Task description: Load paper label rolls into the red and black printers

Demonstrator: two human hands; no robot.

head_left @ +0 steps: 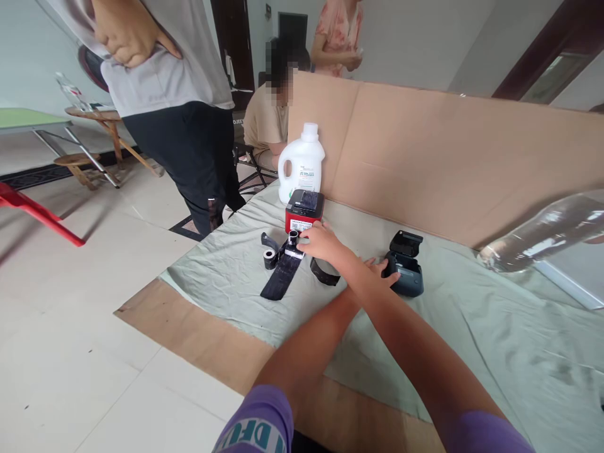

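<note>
My forearms cross, the right one over the left. My left hand grips the left end of a small dark label printer, whose lid is raised; the right forearm hides part of this hand. My right hand is closed at the fingertips on a roll of black ribbon. From that roll a flat black strip runs toward me over the cloth. Just left lies a smaller black roll with a white core. A loop of black strip lies beneath my right wrist.
Behind the rolls stand a red-and-black printer and a white jug. A cardboard sheet borders the cloth-covered table. At right lies a clear plastic cylinder. A person stands at left; two others are behind.
</note>
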